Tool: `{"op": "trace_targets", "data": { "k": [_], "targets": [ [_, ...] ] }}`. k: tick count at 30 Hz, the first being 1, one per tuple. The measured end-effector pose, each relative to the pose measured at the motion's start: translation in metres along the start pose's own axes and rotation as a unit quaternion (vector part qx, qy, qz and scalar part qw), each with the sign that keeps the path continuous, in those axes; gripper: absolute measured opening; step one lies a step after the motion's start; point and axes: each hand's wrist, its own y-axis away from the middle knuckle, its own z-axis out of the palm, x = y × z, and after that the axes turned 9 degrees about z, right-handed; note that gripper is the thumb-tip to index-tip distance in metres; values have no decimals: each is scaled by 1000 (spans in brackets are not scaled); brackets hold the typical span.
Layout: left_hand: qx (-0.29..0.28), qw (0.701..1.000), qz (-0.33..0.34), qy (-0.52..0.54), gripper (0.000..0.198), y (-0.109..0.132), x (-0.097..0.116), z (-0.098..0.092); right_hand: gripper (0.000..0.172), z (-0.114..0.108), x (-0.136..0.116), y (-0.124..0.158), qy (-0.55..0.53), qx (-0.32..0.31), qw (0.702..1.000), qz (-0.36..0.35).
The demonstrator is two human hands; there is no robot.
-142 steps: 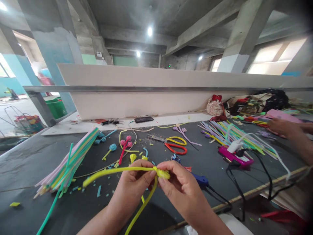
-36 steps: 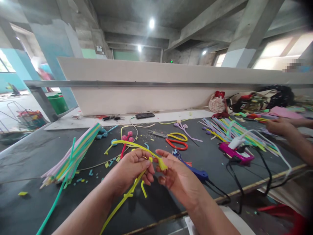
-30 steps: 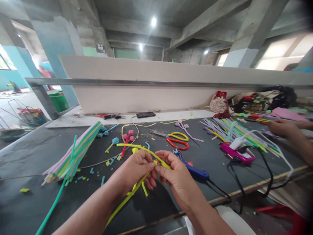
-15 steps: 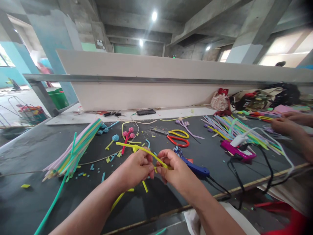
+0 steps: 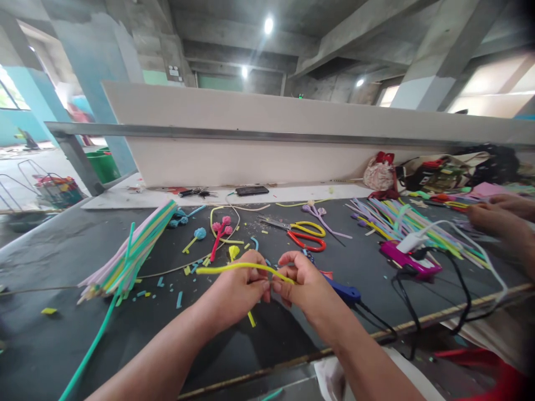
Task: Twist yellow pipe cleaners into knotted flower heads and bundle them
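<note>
Both my hands meet low over the dark table (image 5: 50, 262) and pinch one yellow foam strip (image 5: 234, 267). My left hand (image 5: 236, 289) is closed on the strip, whose free end sticks out to the left. My right hand (image 5: 303, 281) is closed on the strip's other part, fingertips almost touching the left ones. A short yellow offcut (image 5: 251, 318) lies just under my left hand. A blue-handled tool (image 5: 343, 291) with a black cord lies right beside my right hand.
A bundle of pastel strips (image 5: 134, 250) lies at the left, another bundle (image 5: 401, 220) at the right. Yellow and red scissors (image 5: 305, 234) lie behind my hands. A pink device (image 5: 412, 262) with cables sits right. Another person's hands (image 5: 497, 217) work at the far right. A white board (image 5: 251, 145) backs the table.
My hands have drawn closer together and moved slightly away from me. The yellow strip's long tail no longer hangs below my left hand; its free end now points left, nearly level.
</note>
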Motion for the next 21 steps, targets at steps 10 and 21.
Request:
{"op": "trace_targets", "data": {
  "k": [10, 21],
  "targets": [
    [58, 996, 8, 74, 15, -8, -3, -31, 42, -15, -8, 9, -7, -37, 999, 7],
    [-14, 999, 16, 45, 16, -1, -6, -14, 40, 1, -6, 5, 0, -12, 1000, 15]
  ]
}}
